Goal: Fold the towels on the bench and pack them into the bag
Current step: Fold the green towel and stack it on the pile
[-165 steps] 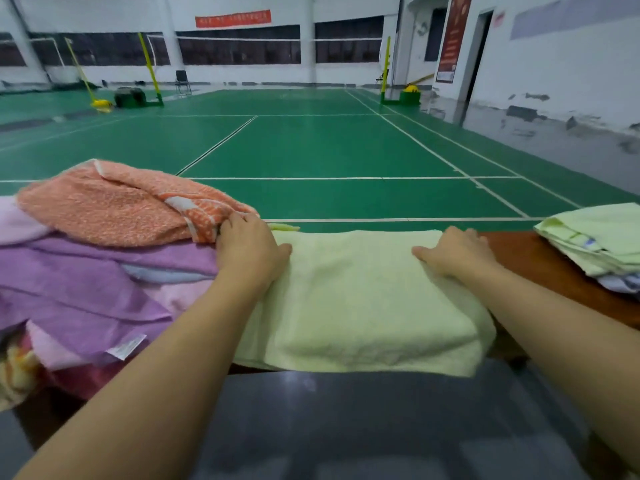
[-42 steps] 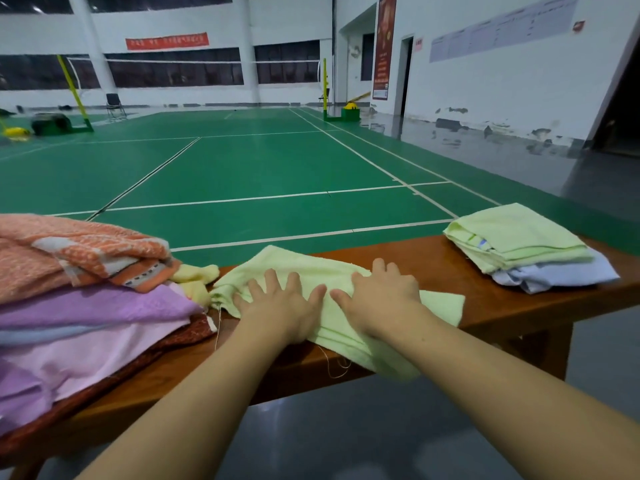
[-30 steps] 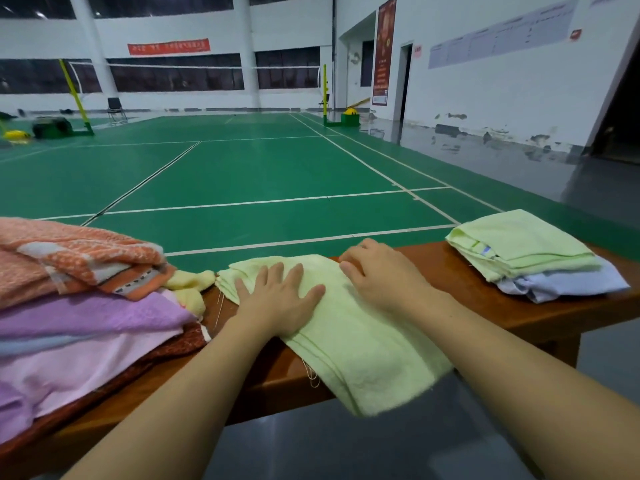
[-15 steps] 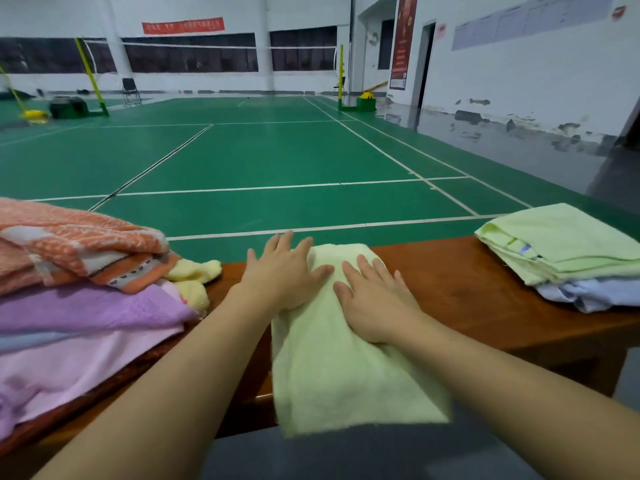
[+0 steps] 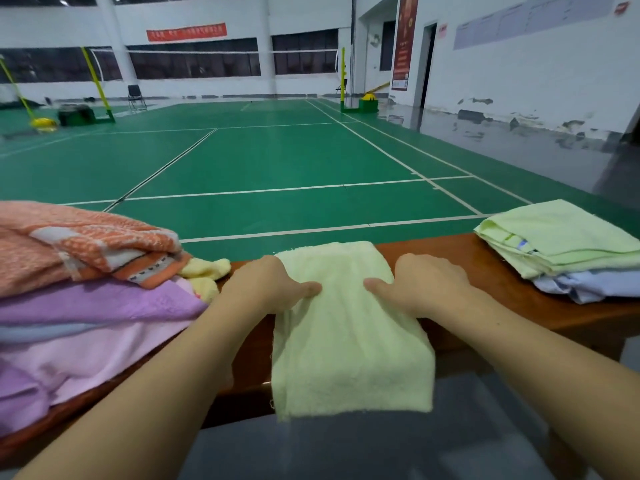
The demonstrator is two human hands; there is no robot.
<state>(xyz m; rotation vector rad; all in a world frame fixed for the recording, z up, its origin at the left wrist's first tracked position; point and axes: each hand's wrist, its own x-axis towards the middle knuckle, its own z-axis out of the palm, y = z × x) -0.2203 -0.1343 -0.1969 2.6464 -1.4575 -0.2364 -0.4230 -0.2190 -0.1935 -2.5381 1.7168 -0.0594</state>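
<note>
Head view: the pale yellow towel point(image 5: 346, 327) lies across the bench point(image 5: 485, 268), its long axis toward the person, near end overhanging the front edge. Left hand point(image 5: 266, 289) and right hand point(image 5: 422, 285) flank it equally, apparently pinching its side edges.

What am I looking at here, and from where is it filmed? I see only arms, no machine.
There is no machine: a person wears a wide-angle camera on the head, looking down at their own bare hands. On a wooden bench beside a green sports court lies a pale yellow towel, folded narrow and hanging over the near edge. The left hand and right hand each take a side of it, thumbs on top. An unfolded pile sits at the left, two folded towels at the right. No bag is in view.
</note>
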